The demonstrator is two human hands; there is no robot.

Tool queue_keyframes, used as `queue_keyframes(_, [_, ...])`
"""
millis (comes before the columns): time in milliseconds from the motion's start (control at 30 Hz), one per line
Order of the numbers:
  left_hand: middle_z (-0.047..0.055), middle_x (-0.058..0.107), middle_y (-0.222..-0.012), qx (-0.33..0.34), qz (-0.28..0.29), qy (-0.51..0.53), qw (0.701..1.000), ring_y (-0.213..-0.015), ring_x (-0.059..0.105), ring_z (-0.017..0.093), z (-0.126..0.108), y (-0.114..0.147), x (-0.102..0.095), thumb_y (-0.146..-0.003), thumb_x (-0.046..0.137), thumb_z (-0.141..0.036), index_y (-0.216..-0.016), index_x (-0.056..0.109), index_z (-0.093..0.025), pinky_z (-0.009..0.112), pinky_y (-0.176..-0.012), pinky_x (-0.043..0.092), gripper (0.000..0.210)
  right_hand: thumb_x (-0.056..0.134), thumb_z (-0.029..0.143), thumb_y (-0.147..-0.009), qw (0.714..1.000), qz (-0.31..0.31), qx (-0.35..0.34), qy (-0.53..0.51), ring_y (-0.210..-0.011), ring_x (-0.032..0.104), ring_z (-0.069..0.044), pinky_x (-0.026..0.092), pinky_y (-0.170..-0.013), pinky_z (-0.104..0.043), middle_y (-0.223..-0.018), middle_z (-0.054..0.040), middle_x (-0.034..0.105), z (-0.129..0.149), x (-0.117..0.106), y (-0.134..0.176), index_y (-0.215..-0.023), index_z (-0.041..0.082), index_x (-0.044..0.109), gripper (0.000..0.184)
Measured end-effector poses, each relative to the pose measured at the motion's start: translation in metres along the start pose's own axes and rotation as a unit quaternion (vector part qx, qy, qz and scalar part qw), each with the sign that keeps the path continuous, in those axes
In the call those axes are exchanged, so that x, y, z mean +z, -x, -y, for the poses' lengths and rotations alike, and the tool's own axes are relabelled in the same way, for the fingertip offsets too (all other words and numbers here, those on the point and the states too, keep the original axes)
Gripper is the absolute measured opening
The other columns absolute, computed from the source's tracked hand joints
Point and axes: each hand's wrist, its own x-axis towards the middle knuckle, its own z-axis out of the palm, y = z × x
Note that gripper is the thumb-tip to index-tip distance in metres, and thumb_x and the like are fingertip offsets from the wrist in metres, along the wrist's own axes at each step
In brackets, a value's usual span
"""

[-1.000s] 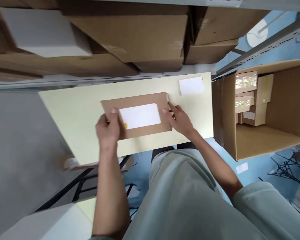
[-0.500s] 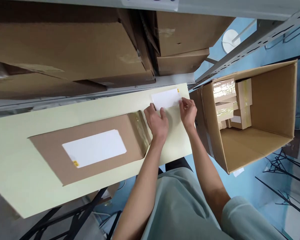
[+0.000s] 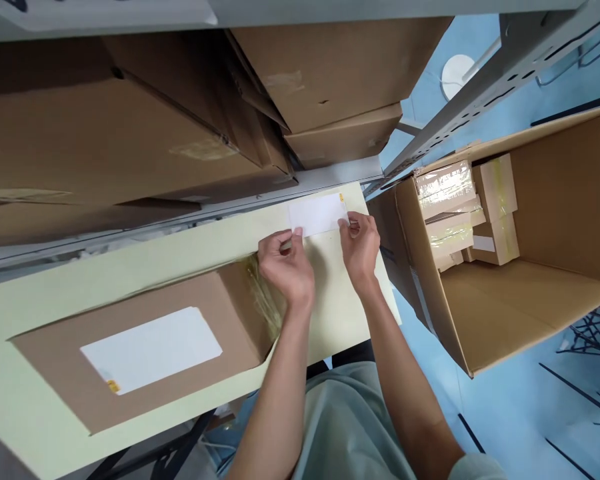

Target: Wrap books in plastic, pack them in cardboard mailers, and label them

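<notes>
A white label [image 3: 317, 213] with a small yellow-orange mark at its upper right corner is at the right end of the pale table. My right hand [image 3: 360, 247] pinches its right edge between thumb and fingertips. At its lower left corner, my left hand [image 3: 289, 265] has its thumb and bent fingers closed on the label. To the left of my hands lies a brown cardboard box [image 3: 235, 310], with clear tape across its right end. Stuck on top of that box is another white label [image 3: 153, 350], with a yellow-orange mark at its lower left corner.
To the right stands a large open carton [image 3: 555, 287] with several small taped boxes [image 3: 445, 187] inside. Big cardboard boxes [image 3: 340, 73] fill the metal shelf behind the table [image 3: 35, 400]. A slanted shelf post [image 3: 460, 107] rises at upper right.
My view has shifted, so the taped box appears lower and further left. Both hands stay at the white label; my left hand's fingers have closed in toward its thumb at the label's lower left corner.
</notes>
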Motion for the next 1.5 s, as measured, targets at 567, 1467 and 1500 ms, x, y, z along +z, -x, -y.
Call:
queue_keyframes(567, [0.018, 0.048, -0.177, 0.359, 0.321, -0.126, 0.867, -0.17, 0.038, 0.037, -0.026, -0.03, 0.015, -0.096, 0.081, -0.032, -0.167, 0.051, -0.019, 0.058, -0.139, 0.036, 0.078, 0.054, 0.059, -0.113, 0.998, -0.022, -0.066, -0.006, -0.091, 0.077, -0.024, 0.062, -0.08, -0.037, -0.098, -0.009, 0.081, 0.009, -0.092, -0.063, -0.111, 0.022, 0.076, 0.043])
queue_keyframes(1467, [0.017, 0.038, -0.182, 0.379, 0.426, -0.156, 0.807, -0.172, 0.033, 0.036, -0.016, -0.062, 0.043, -0.106, 0.069, -0.044, -0.174, 0.044, -0.019, 0.061, -0.143, 0.026, 0.077, 0.056, 0.052, -0.111, 0.986, -0.022, -0.13, 0.103, -0.075, 0.071, -0.021, 0.058, -0.076, -0.035, -0.084, -0.0045, 0.077, -0.031, -0.099, -0.096, -0.096, 0.025, 0.07, 0.034])
queue_keyframes(1500, [0.017, 0.038, -0.182, 0.378, 0.426, -0.153, 0.808, -0.172, 0.034, 0.036, -0.016, -0.062, 0.043, -0.105, 0.07, -0.045, -0.174, 0.044, -0.019, 0.061, -0.143, 0.026, 0.078, 0.056, 0.052, -0.111, 0.986, -0.02, -0.13, 0.1, -0.075, 0.071, -0.02, 0.058, -0.076, -0.035, -0.084, -0.0042, 0.077, -0.031, -0.099, -0.096, -0.096, 0.025, 0.069, 0.033])
